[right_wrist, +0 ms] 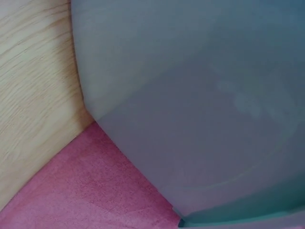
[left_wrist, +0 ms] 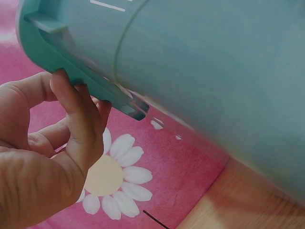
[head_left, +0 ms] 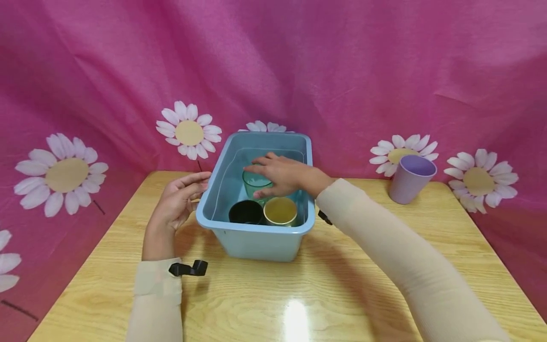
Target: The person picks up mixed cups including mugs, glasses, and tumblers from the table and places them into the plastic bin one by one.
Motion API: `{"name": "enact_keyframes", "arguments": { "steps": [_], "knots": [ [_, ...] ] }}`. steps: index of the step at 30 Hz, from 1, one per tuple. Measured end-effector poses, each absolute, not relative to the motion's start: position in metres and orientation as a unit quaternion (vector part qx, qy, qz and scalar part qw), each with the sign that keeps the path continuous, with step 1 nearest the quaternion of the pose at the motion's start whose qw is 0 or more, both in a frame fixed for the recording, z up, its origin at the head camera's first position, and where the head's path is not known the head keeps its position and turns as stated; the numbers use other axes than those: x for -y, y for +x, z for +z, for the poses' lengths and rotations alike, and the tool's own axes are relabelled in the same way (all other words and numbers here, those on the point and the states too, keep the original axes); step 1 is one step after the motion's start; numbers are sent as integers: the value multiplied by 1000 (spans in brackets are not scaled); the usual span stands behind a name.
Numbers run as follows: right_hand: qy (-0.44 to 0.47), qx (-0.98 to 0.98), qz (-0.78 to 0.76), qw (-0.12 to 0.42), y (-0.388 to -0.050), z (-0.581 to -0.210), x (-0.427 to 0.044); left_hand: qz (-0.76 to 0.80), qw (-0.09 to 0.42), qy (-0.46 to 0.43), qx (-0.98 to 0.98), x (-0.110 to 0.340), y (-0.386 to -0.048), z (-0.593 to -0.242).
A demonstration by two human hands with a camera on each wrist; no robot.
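A blue plastic bin point(head_left: 260, 242) stands on the wooden table, holding several cups. My left hand point(head_left: 177, 199) holds its left rim; in the left wrist view, curled fingertips point(left_wrist: 71, 90) meet the underside of that rim point(left_wrist: 90, 83). Inside the bin, my right hand point(head_left: 284, 175) hovers over a clear green cup point(head_left: 252, 190) with fingers spread; whether it touches the cup cannot be told. Nearer the front wall are a black cup point(head_left: 246, 212) and a yellow-lined cup point(head_left: 280, 211). In the right wrist view the bin's outer wall point(right_wrist: 190, 119) hides the right hand.
To the right, a purple cup point(head_left: 408, 183) stands upright near the table's back edge. A pink cloth point(head_left: 342, 71) with white flowers hangs behind and at both sides. Bare wooden table point(head_left: 239, 299) lies in front of the bin.
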State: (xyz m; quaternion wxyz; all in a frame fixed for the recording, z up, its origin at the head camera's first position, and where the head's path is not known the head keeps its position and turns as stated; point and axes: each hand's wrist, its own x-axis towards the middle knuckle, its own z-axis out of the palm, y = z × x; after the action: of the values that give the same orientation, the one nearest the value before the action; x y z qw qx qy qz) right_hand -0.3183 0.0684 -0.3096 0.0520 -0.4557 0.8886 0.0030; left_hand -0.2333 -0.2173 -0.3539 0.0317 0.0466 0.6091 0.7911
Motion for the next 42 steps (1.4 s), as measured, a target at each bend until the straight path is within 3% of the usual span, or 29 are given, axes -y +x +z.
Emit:
{"name": "enact_keyframes", "arguments": {
  "steps": [10,25,42],
  "knots": [
    [-438,-899,-9,8,-309,-290,-84,785,32,42,-617,218,-233,-353],
    [-393,-915,-65,-63,-296,-262,-156,786,31,50,-615,218,-233,-354],
    [-306,-943,-98,-86,-283,-273,-255,784,32,38,-618,216,-232,-352]
  ]
}}
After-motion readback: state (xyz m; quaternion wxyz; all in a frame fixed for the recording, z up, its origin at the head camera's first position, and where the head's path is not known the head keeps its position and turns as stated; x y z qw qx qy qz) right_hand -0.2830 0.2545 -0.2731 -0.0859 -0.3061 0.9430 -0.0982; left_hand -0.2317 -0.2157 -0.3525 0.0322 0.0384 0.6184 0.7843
